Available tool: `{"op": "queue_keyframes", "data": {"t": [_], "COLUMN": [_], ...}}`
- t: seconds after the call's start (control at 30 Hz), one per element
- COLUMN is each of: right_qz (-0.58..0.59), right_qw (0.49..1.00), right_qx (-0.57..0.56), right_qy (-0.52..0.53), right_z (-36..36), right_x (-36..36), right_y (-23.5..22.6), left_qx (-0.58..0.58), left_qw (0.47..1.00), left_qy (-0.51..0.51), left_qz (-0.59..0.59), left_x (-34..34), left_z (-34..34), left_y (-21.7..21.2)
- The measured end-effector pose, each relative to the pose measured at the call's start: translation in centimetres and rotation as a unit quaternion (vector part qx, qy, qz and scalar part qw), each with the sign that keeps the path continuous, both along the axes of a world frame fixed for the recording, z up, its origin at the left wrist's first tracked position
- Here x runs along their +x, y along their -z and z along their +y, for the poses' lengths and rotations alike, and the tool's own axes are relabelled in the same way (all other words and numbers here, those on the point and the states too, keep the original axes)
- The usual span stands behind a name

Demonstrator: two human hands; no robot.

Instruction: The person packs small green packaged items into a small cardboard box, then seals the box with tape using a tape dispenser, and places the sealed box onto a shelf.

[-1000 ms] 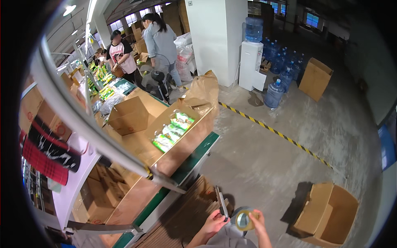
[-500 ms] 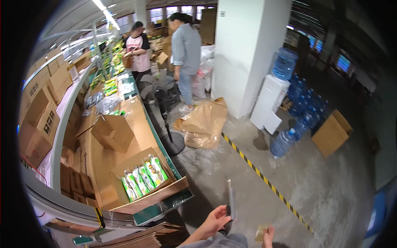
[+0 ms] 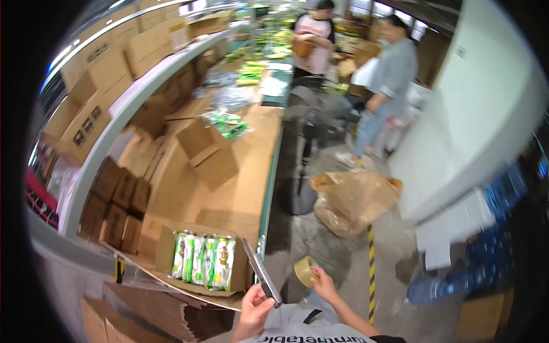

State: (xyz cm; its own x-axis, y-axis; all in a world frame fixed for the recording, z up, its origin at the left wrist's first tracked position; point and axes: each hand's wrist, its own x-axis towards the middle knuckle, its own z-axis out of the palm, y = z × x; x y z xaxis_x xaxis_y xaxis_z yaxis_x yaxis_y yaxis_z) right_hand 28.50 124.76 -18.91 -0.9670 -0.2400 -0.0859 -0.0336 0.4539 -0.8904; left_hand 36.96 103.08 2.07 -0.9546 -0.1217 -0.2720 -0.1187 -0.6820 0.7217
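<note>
My left hand (image 3: 254, 311) is closed round the lower end of a long, thin utility knife (image 3: 261, 273), which points up and to the left. Its tip reaches the right side of an open carton (image 3: 165, 251) at the table's near end. Inside that carton stand several green and white packets (image 3: 203, 260) in a row. My right hand (image 3: 325, 286) grips a roll of clear yellowish tape (image 3: 304, 271) by its rim, in front of my body. Farther up the table is another open carton (image 3: 214, 163) with its flaps raised.
The long cardboard-covered table (image 3: 246, 177) runs away from me, with loose packets (image 3: 229, 124) farther along. A shelf of cartons (image 3: 86, 123) lines the left. A floor fan (image 3: 306, 137), a brown bag (image 3: 351, 200), a pillar (image 3: 469, 108) and water bottles (image 3: 457, 283) stand right. Two people work beyond.
My view has swung left toward the table. The knife in my left hand now tilts toward the carton's side, and the tape roll in my right hand is raised into fuller view.
</note>
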Motion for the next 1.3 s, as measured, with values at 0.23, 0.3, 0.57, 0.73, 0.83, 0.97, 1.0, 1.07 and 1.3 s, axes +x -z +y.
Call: {"op": "queue_keyframes", "data": {"t": [0.23, 0.3, 0.57, 0.73, 0.83, 0.97, 1.0, 1.07, 1.3], "right_qz": [0.275, 0.342, -0.054, -0.420, -0.241, -0.145, -0.001, 0.207, -0.053], "right_qw": [0.911, 0.859, 0.902, 0.792, 0.882, 0.893, 0.880, 0.849, 0.731], "right_qx": [0.111, 0.157, -0.041, -0.172, -0.112, 0.031, 0.100, 0.074, -0.032], "right_qy": [-0.286, -0.347, -0.427, -0.409, -0.390, -0.424, -0.464, -0.481, -0.679], "right_z": [-16.3, -21.1, -20.3, -15.5, -18.1, -24.3, -26.2, -29.5, -31.9], "right_x": [-24.6, -28.4, -30.1, -28.1, -30.0, -32.2, -32.1, -32.0, -24.5], "right_y": [-5.1, -4.7, -0.3, -9.6, -6.6, -1.7, -1.5, -1.7, -11.1], "left_qx": [-0.042, -0.004, -0.078, -0.309, -0.612, -0.692, -0.687, -0.732, -0.578], "left_qw": [0.964, 0.949, 0.924, 0.881, 0.740, 0.631, 0.604, 0.487, 0.447], "left_qy": [-0.258, -0.299, -0.358, -0.298, -0.219, -0.285, -0.358, -0.409, -0.402], "left_qz": [-0.054, -0.101, -0.107, -0.197, -0.174, -0.205, -0.185, -0.245, -0.552], "left_x": [-3.5, -5.2, -16.1, -22.9, -24.9, -21.7, -20.1, -16.9, -9.2], "left_z": [3.9, 4.6, 2.7, 0.6, 0.1, -0.9, -0.9, -1.3, -5.1], "left_y": [1.4, 1.9, 6.2, 11.2, 11.9, 7.3, 6.8, 5.8, 5.4]}}
